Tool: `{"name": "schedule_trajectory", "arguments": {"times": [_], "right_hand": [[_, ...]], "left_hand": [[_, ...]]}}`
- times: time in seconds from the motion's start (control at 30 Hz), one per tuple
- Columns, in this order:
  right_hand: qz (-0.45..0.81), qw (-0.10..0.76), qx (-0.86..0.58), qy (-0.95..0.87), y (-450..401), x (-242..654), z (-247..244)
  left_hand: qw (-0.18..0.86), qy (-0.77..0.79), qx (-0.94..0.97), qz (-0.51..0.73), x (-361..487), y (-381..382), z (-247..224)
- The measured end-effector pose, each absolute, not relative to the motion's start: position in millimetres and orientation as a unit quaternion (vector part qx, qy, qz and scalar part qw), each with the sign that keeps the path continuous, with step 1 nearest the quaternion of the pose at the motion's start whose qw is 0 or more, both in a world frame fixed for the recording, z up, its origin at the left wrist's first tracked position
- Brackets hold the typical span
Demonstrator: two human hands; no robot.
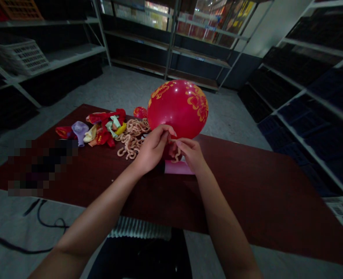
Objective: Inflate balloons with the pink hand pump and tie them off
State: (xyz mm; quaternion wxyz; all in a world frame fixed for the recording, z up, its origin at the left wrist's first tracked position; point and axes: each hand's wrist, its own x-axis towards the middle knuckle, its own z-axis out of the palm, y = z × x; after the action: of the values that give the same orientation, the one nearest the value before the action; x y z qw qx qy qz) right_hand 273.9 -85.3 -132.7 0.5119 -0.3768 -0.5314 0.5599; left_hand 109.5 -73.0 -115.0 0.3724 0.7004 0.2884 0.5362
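L hand [154, 149]: thumb + fingers pinched together at underside of red balloon [177, 108], apparently on its neck; fingers hide the exact grip. R hand [190, 153]: fingertips closed on tan curly strand [177, 155], just below balloon's underside, approx. level w/ L fingertips.

Key relation: balloon lies directly beyond and above both hands, neck end toward the person. L is nearer, overlapping balloon's lower edge; R sits slightly lower, to the R. Balloon's long axis unclear, body approx. round. Strand hangs down from R fingertips.

Below balloon: pink item [175, 167] on tabletop [247, 178], partly behind R hand. L of balloon: tan strand pile [130, 141], then uninflated balloons [101, 128]; small red balloon [140, 112] beyond pile. Tabletop's far edge passes behind balloon; surface extends well to its R. Shelving [200, 58] beyond, well apart.
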Motion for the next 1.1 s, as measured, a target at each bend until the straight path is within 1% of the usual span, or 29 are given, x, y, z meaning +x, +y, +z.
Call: {"name": "schedule_trajectory", "arguments": {"times": [0.1,0.17,0.23,0.33,0.4,0.5,0.6,0.67,0.83,0.93,1.1], "right_hand": [[0.574,0.539,-0.364,-0.498,-88.4,274.1,-128.7],[0.591,0.541,-0.357,-0.481,-90.3,274.5,-125.7],[0.604,0.535,-0.351,-0.476,-91.5,275.0,-123.2],[0.601,0.532,-0.337,-0.492,-92.3,276.1,-120.4],[0.588,0.536,-0.335,-0.505,-92.6,276.6,-118.9],[0.576,0.538,-0.344,-0.511,-91.7,276.5,-118.9],[0.570,0.536,-0.359,-0.509,-88.2,275.3,-124.6],[0.563,0.538,-0.374,-0.504,-84.8,274.4,-130.7],[0.553,0.526,-0.395,-0.512,-80.2,275.4,-137.9],[0.539,0.507,-0.386,-0.550,-80.7,278.5,-134.0],[0.474,0.471,-0.416,-0.618,-80.6,283.3,-131.0]], "left_hand": [[0.433,0.247,0.695,0.518,107.4,-74.5,-113.3],[0.434,0.216,0.718,0.499,106.4,-75.7,-111.5],[0.383,0.203,0.764,0.478,106.2,-75.7,-110.9],[0.260,0.223,0.814,0.469,107.2,-72.5,-114.5],[0.201,0.243,0.829,0.463,108.1,-69.6,-119.0],[0.141,0.264,0.846,0.442,108.1,-66.4,-124.8],[0.119,0.283,0.843,0.442,107.0,-65.4,-127.1],[0.139,0.296,0.828,0.455,106.4,-65.7,-127.1],[0.243,0.324,0.739,0.538,106.5,-65.6,-128.2],[0.317,0.305,0.695,0.569,107.1,-63.1,-131.9],[0.421,0.273,0.638,0.584,109.9,-58.0,-137.4]]}}
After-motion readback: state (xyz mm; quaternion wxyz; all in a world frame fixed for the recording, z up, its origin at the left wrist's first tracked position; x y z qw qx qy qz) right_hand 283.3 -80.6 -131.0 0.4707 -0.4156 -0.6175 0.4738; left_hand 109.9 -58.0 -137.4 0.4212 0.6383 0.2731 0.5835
